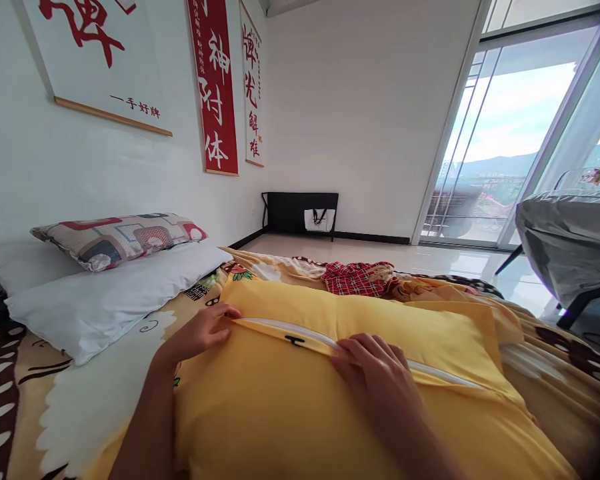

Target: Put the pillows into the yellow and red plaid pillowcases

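A yellow pillowcase (280, 400) with a plump filling lies in front of me. A white zipper (293, 327) runs across its upper side, and a small dark mark shows beside the opening. At the zipper's left end my left hand (203, 333) is closed, its fingers gripping the cloth near the corner. My right hand (375, 367) pinches the zipper edge around the middle, fingers bent over the seam. The zipper's slider cannot be made out; it may be hidden under my right fingers. To the right of that hand the zipper line continues.
White pillows (115, 293) and a patterned pillow (135, 237) lie at left on the patterned blanket (105, 387). Red checked cloth (357, 277) lies beyond the pillowcase. A black folded frame (285, 210) leans by the wall; a grey covered chair (570, 233) stands right.
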Tool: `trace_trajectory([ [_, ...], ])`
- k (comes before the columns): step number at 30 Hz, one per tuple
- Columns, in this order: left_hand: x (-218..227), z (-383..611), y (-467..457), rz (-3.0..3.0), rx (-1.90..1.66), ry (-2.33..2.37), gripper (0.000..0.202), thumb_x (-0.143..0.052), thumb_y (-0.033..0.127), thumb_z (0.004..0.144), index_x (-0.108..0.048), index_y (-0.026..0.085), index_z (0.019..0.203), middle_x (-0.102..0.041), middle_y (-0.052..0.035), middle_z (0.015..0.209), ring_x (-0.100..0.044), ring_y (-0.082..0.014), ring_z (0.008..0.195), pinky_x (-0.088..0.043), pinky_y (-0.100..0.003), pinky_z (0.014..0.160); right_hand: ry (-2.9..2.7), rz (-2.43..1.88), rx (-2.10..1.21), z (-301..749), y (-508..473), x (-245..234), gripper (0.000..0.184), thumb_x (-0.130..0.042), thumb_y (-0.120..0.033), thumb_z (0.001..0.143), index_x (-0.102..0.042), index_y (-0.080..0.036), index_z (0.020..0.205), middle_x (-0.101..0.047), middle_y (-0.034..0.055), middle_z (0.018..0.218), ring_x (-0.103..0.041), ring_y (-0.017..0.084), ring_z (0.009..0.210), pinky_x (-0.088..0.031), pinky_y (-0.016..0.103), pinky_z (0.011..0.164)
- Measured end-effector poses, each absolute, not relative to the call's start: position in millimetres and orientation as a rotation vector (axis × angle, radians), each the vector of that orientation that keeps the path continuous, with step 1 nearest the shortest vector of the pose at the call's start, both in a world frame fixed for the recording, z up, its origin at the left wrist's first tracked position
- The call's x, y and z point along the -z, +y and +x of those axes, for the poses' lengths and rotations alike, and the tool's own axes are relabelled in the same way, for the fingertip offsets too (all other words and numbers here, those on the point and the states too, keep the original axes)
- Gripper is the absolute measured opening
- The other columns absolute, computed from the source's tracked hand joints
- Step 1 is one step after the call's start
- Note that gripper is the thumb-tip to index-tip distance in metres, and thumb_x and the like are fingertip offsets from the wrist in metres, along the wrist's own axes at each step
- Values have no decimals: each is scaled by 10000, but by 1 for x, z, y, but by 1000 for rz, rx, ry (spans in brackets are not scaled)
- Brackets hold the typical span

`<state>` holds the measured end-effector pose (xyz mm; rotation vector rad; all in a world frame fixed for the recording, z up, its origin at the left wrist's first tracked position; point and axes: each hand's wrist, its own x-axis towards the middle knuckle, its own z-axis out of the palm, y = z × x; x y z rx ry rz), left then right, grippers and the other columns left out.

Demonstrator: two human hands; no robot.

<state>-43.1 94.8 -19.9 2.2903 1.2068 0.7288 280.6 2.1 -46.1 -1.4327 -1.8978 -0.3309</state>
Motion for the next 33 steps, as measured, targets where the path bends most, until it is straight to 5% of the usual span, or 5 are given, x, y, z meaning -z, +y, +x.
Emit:
trace_trajectory([
  [4,36,-32,113,2284,-831,1245,235,-468,373,853,-574,195,964,-611,-71,1070,-546,-202,1050,-410,-318,958,-1949,-1437,379,284,3,47,243,-558,-365,879,-645,-220,1054,-671,69,1010,-597,226,936,-404,375,823],
  [10,46,-28,124,2304,-921,1461,332,-406,492,884,-527,187,832,-561,-51,944,-524,-205,937,-381,-372,930,-1866,-1470,290,287,9,47,250,-435,-199,915,-678,-219,970,-692,49,960,-613,192,907,-380,358,825],
  [21,54,-28,132,2151,-1072,1445,352,-387,522,849,-527,202,812,-547,-45,931,-541,-200,929,-412,-355,922,-1473,-1597,396,301,24,53,367,-428,-442,886,-645,-213,697,-675,27,767,-585,208,786,-298,372,807],
  [28,51,-12,132,2113,-1139,1659,331,-298,487,841,-482,211,826,-576,-81,1018,-522,-225,1044,-369,-394,988,-1349,-1817,403,306,34,58,356,-400,-439,844,-631,-209,701,-673,69,852,-563,264,895,-260,440,848],
  [33,75,-14,145,1948,-947,1836,432,-353,550,804,-543,188,940,-589,-151,1161,-491,-324,1185,-322,-534,1017,-1319,-2009,419,312,36,59,289,-429,-411,813,-627,-202,789,-640,111,1018,-522,297,1019,-283,486,905],
])
